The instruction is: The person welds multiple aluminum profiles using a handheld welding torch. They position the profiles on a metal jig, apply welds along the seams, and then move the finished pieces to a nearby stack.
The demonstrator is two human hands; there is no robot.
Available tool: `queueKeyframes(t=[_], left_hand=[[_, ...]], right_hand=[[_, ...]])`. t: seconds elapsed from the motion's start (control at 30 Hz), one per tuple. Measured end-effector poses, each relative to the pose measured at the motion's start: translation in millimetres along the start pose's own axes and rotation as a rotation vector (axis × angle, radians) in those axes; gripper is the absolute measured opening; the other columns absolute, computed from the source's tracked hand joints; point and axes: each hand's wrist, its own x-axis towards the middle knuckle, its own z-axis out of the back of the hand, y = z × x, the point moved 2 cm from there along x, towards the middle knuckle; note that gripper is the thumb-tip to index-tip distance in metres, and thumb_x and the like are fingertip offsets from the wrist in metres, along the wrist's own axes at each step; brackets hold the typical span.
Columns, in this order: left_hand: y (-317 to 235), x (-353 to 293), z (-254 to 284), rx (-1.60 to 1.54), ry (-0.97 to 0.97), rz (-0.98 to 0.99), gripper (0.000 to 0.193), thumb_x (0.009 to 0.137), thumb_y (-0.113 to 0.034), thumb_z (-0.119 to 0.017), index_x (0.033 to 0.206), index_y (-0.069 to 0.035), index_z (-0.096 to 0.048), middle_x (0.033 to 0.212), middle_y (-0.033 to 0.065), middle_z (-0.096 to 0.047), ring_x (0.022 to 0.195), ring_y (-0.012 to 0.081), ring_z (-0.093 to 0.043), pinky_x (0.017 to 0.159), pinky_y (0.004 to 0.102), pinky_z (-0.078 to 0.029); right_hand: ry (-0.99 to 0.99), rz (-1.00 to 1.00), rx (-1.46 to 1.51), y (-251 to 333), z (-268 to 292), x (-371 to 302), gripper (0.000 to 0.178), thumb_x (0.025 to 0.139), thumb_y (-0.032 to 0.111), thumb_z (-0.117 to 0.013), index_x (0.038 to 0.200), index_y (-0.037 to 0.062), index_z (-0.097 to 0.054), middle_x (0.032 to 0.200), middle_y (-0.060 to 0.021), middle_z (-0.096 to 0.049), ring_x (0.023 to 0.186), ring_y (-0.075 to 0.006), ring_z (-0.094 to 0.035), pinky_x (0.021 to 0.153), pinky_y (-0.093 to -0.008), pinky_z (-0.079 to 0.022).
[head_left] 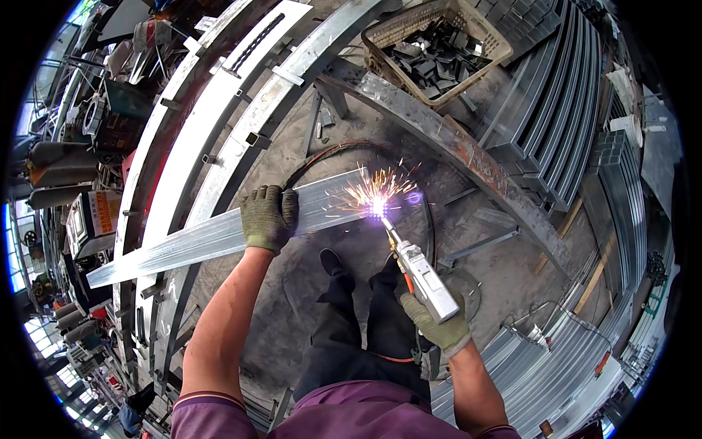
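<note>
A long silvery metal profile (183, 247) with lengthwise ridges slants across in front of me, its left part lying over the metal beams. My left hand (268, 219), in an olive work glove, grips it near the middle with the fingers bent over its far edge. In my right hand (441, 322), also gloved, is a white and grey handheld welding gun (426, 282), its narrow nozzle pointing at the profile's right end. Bright orange sparks (380, 192) and a violet glow burst at the tip and hide the exact contact point.
Long metal beams (241, 139) curve past on the left. Beyond the sparks, a rusty beam (468, 150) crosses diagonally. A beige plastic crate (497, 45) holds dark metal pieces. Stacked tubes (548, 110) stand at the right, more profiles (526, 373) lower right. A dark hose (322, 157) lies on the floor.
</note>
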Motion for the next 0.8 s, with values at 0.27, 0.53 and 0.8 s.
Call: queueKeyframes(t=[0.27,0.53,0.8], left_hand=[[1,-1,0,-0.01,-0.038,-0.011,0.037,0.106,-0.04,-0.057,0.101,-0.006,-0.07,0.101,0.0196,-0.07,0.102,0.0423,-0.065,0.093,0.0552,-0.046],[-2,-1,4,-0.006,0.018,0.031,0.035,0.108,-0.038,-0.056,0.103,-0.007,-0.071,0.104,0.0189,-0.07,0.106,0.0419,-0.064,0.097,0.0548,-0.044],[-1,-2,2,-0.04,-0.045,0.001,0.034,0.107,-0.037,-0.057,0.101,-0.007,-0.07,0.101,0.0189,-0.069,0.103,0.0427,-0.064,0.095,0.0554,-0.044]], right_hand=[[-0.025,-0.053,0.01,10,2,3,0.023,0.091,0.026,-0.086,0.101,0.0077,-0.078,0.082,-0.0118,-0.077,0.074,-0.0345,-0.076,0.067,-0.0453,-0.06],[-0.061,-0.005,-0.002,7,1,0,0.024,0.09,0.028,-0.086,0.102,0.0089,-0.078,0.084,-0.0108,-0.078,0.076,-0.0338,-0.077,0.067,-0.0446,-0.061],[-0.051,-0.032,-0.008,3,-2,-5,0.026,0.09,0.03,-0.086,0.105,0.0098,-0.079,0.087,-0.0113,-0.079,0.08,-0.0339,-0.078,0.069,-0.0447,-0.061]])
